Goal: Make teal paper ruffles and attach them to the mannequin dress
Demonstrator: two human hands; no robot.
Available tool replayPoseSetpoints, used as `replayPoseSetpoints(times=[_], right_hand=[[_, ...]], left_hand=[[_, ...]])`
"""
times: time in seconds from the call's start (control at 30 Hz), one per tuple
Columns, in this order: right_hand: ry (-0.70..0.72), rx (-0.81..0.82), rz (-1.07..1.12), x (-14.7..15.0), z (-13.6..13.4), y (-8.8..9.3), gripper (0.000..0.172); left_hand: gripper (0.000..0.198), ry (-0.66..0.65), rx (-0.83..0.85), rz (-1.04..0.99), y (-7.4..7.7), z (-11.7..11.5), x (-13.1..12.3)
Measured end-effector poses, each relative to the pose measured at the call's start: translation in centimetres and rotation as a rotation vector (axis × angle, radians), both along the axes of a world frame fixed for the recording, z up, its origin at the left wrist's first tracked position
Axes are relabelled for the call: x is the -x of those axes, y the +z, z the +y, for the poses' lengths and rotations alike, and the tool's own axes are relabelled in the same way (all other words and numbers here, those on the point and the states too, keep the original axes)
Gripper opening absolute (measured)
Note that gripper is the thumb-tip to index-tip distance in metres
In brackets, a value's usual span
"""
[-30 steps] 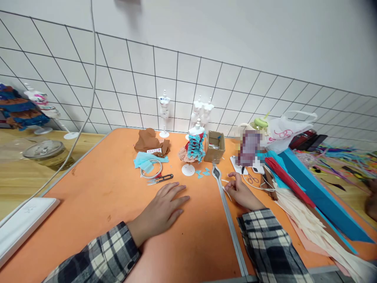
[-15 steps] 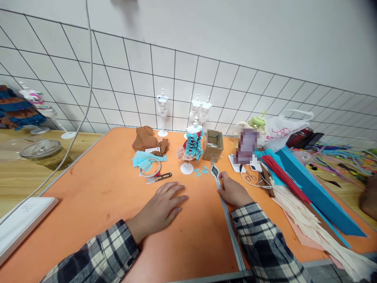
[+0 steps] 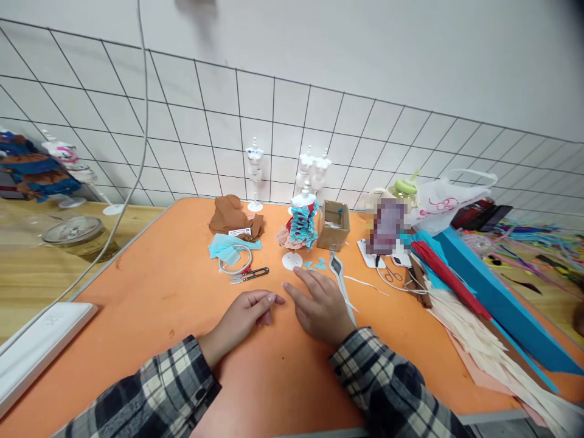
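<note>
My left hand [image 3: 244, 319] is over the orange table [image 3: 182, 365], thumb and forefinger pressed together; whether anything is between them I cannot make out. My right hand [image 3: 323, 304] faces it with fingers stretched and apart, holding nothing visible. Just beyond the fingertips stands a small white dress form [image 3: 303, 199] in a ruffled blue, red and peach dress [image 3: 303, 225]. Blue fabric scraps [image 3: 314, 265] lie by its base. A grey-and-white band [image 3: 336, 265] with an oval loop runs behind my right hand. Beside it lies a thin white strip [image 3: 367, 283].
Left of the dress form are thread snips [image 3: 249, 275], a pale ring [image 3: 249, 258], blue cloth [image 3: 223, 248] and brown cloth [image 3: 227, 213]. A cardboard box [image 3: 333, 231] stands right of it. Farther right are scissors [image 3: 393, 275], cream fabric [image 3: 469, 328] and a plastic bag [image 3: 440, 204].
My right hand has left the looped band and moved left toward my left hand. My left hand's fingers have drawn together from lying spread. A thin white strip now shows right of the band.
</note>
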State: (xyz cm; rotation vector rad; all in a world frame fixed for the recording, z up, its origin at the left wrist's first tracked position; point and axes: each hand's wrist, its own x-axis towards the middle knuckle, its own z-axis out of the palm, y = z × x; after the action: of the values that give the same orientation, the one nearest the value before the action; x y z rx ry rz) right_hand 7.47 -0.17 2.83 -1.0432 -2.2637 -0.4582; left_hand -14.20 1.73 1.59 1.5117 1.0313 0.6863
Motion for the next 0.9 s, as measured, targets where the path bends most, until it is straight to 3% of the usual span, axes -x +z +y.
replayPoseSetpoints(times=[0.17,0.4,0.67,0.9], right_hand=[[0.048,-0.03,-0.029,0.7,-0.6,-1.2,0.044],[0.068,0.011,-0.012,0.8,-1.0,-1.0,0.045],[0.059,0.215,0.122,0.9,-1.0,-1.5,0.059],[0.082,0.12,-0.027,0.4,-0.8,-0.8,0.051]], left_hand=[[0.043,0.0,0.028,-0.081,-0.1,-0.2,0.0],[0.034,0.0,-0.087,-0.084,-0.2,0.0,0.0],[0.032,0.03,-0.21,0.02,0.3,-0.1,0.0],[0.034,0.011,-0.21,0.057,0.2,0.0,0.1]])
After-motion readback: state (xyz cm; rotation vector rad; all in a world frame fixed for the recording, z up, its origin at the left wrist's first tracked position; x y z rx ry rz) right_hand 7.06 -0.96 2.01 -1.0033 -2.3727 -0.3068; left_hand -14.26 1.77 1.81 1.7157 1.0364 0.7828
